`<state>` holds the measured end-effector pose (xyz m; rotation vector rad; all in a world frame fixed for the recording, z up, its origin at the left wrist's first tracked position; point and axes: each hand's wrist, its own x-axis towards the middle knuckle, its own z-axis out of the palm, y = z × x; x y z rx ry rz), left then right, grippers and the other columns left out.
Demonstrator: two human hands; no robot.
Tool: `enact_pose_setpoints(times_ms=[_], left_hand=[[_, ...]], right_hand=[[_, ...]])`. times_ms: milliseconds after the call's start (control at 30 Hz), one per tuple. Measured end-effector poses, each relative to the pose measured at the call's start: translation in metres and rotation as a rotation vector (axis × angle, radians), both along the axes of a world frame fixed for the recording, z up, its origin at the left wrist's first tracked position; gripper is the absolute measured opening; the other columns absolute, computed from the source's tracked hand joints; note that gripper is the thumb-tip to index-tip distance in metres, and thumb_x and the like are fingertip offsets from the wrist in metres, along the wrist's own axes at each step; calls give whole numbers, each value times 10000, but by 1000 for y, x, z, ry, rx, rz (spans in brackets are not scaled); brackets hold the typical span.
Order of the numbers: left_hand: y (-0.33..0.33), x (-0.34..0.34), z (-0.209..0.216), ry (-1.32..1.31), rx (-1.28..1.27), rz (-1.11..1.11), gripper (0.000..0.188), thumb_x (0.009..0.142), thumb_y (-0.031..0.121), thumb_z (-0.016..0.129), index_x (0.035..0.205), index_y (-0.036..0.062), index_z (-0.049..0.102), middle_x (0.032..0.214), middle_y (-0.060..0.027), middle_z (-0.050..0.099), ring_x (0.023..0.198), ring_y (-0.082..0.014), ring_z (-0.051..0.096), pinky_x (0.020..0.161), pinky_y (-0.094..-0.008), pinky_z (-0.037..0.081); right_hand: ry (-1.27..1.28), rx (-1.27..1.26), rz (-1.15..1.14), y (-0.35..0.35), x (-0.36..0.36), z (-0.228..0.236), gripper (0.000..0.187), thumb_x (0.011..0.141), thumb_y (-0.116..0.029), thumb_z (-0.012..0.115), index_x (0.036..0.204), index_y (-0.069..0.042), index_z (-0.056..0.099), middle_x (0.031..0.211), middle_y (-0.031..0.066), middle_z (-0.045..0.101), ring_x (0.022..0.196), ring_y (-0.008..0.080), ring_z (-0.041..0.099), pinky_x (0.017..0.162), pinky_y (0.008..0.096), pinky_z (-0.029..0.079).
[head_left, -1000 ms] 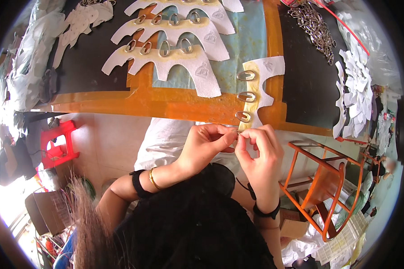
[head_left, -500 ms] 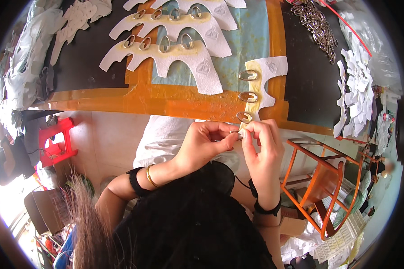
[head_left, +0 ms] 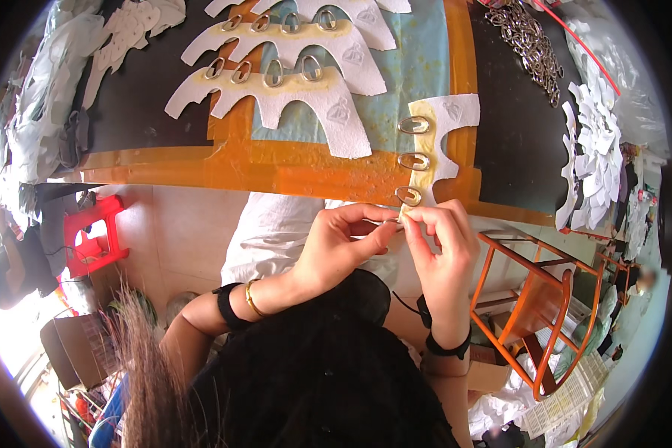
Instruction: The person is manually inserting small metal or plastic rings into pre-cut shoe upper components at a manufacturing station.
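Note:
A white cut-out piece (head_left: 442,166) with a scalloped side and a yellowish glue strip lies over the table's front edge. Three oval metal rings (head_left: 414,125) sit along that strip, white tabs showing through them. At its near end, my left hand (head_left: 336,246) is closed, pinching another metal ring (head_left: 393,222) between thumb and fingers. Beside it, my right hand (head_left: 446,243) is closed on the tab at the piece's near end, thumb and index finger pressed together. The fingertips almost meet and partly hide the ring and tab.
Similar white pieces with rings (head_left: 306,93) lie overlapped at the upper left. A heap of metal rings (head_left: 526,45) and a stack of white cut-outs (head_left: 596,149) are on the right. An orange stool (head_left: 537,299) stands below; a red stool (head_left: 95,231) is at left.
My right hand has shifted slightly right and rolled a little. The piece has moved a touch to the right. Both hands keep their pinch.

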<state>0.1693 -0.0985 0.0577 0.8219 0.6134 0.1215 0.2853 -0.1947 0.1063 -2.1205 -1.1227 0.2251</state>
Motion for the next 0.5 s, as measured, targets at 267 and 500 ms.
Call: enact_pose_setpoints(times_ms=[267,500], left_hand=[[-3,6,8,2,13,80,216,848,99,647,1029,-17,626,848,-30,654,721,-52,564,643,-203,476],[-7,2,5,-24,42,120,158,838,77,652,957,-26,635,857,-41,657,789,-68,603,711,-210,500]], right_hand=[[-4,23,-10,0,1,-1,149,704,-7,720,802,-55,618,697,38,536,562,145,515,482,264,409],[113,50,29,-1,4,1,169,682,17,718,782,-55,602,666,32,498,551,133,459,486,261,383]])
